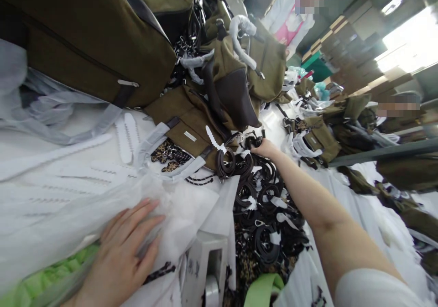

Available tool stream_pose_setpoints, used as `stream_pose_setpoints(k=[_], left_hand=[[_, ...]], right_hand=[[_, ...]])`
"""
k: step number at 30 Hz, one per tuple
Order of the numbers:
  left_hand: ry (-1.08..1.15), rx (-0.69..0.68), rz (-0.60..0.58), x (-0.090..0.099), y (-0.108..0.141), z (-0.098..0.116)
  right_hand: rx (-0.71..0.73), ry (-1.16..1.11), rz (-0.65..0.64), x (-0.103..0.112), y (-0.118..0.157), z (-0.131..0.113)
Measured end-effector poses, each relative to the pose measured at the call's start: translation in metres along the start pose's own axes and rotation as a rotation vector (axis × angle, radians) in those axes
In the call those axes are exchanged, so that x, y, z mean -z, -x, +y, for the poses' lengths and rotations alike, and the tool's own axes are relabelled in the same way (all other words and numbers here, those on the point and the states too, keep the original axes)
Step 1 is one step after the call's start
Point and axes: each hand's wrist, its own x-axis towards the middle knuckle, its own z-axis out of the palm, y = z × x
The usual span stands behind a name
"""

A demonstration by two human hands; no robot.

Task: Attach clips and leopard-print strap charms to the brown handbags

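My left hand (125, 247) lies with fingers stretched on a thin translucent white sheet (185, 202), holding nothing. Across the table, my right hand (265, 148) reaches into a heap of coiled dark straps (270, 193) tied with white wrapping. Its fingers close on a dark strap (253, 140), though the fingertips are partly hidden. Left of that hand, an olive bag (178, 120) with wrapped handles lies on its side, a leopard-print piece (171, 154) showing beneath it. One coiled brown strap (226, 161) rests against the bag, a white tie through it.
Larger olive bags (92, 47) are stacked at the back left. White notched strips (128, 136) lie on the white table. A metal fixture (207, 261) stands at the front edge. More olive bags (321, 138) sit at right, near a metal rail (386, 152). Another person (287, 24) stands behind.
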Motion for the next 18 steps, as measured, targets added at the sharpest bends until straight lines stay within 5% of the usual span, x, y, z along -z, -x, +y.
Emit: stream_pose_setpoints(k=[4, 9, 12, 15, 18], left_hand=[[0.003, -0.004, 0.015, 0.002, -0.001, 0.002], [0.024, 0.011, 0.021, 0.003, -0.001, 0.008], [0.042, 0.014, 0.036, 0.001, -0.001, 0.007], [0.048, 0.022, 0.056, -0.002, 0.002, 0.007], [0.045, 0.043, 0.076, -0.005, 0.006, 0.012]], right_hand=[[0.024, 0.097, 0.050, 0.024, 0.061, -0.005], [0.181, 0.263, 0.274, 0.053, 0.146, 0.003], [0.262, 0.266, 0.358, 0.059, 0.192, 0.007], [0.363, 0.200, 0.275, 0.063, 0.245, 0.016], [0.469, 0.079, 0.374, 0.057, 0.323, 0.032]])
